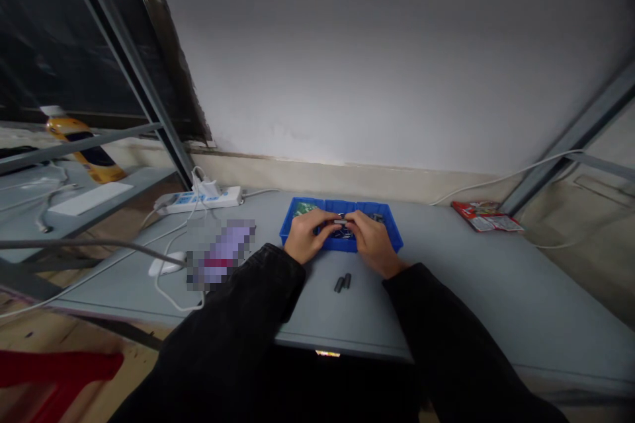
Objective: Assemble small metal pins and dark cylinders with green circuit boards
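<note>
Above a blue divided tray (pixel 342 206), my left hand (pixel 308 232) and my right hand (pixel 371 238) meet at the fingertips. Between them they pinch a small grey bar-like part (pixel 340 221), one end in each hand. Green pieces, perhaps circuit boards (pixel 306 209), lie in the tray's left compartment. Small dark and shiny parts fill the middle one, partly hidden by my fingers. More small parts (pixel 378 218) show in the right compartment behind my right hand. Two short dark grey cylinders (pixel 342 283) lie side by side on the table in front of the tray.
A white power strip (pixel 213 199) with plugs and trailing white cables sits at the back left. Nearer lie a blurred purple object (pixel 225 254) and a white device (pixel 167 264). A red packet (pixel 486 217) lies at the right. A yellow bottle (pixel 86 145) stands on the neighbouring table.
</note>
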A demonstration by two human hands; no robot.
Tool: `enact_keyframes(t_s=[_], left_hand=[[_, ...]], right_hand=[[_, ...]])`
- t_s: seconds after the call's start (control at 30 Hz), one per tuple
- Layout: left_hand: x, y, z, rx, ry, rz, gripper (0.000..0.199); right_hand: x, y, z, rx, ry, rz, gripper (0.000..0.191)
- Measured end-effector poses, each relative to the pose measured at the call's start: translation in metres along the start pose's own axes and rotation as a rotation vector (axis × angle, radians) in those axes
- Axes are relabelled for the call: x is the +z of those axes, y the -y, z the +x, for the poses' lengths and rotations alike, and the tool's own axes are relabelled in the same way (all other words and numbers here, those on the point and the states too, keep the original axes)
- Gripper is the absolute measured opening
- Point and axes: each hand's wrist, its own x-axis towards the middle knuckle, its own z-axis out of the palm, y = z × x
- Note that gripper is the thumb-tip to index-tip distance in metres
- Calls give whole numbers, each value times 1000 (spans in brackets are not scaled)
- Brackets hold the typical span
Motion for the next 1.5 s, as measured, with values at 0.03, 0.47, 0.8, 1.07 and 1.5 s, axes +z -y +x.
enact_keyframes(t_s=[0.03,0.47,0.8,1.07,1.5], left_hand=[[0,0,0,4,1,-2,15],[0,0,-1,-7,11,9,15],[0,-2,0,-12,-4,16,16],[1,0,0,-11,-2,12,15],[-6,-11,-1,-95,463,-127,26]], right_hand=[[0,0,0,-5,2,-2,21],[1,1,-1,24,-9,44,16],[0,1,-1,48,-6,44,16],[-3,1,1,10,-18,9,20],[-39,-50,4,445,-278,-469,17]])
